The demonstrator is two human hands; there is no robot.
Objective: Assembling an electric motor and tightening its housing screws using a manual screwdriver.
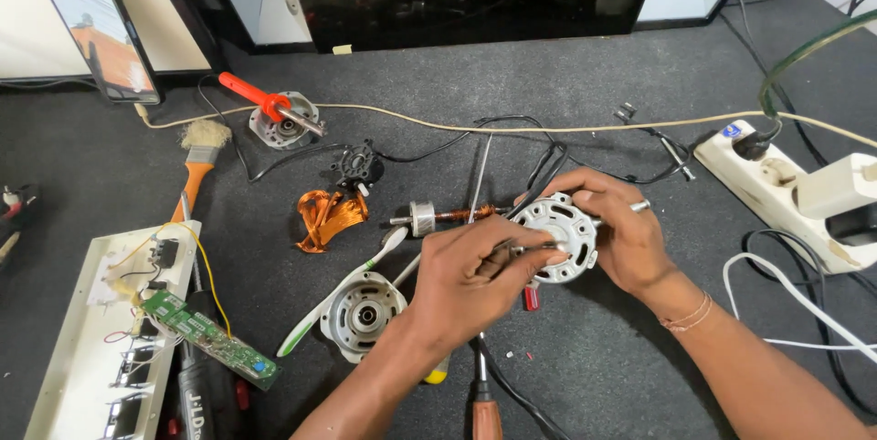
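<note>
Grey felt; ribbed metal motor cover (565,237).

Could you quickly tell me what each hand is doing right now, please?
Left hand: closed on a thin metal tool.
Right hand: holding the round motor end cover.

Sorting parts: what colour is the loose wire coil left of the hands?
Copper-orange coil, head view.
</note>
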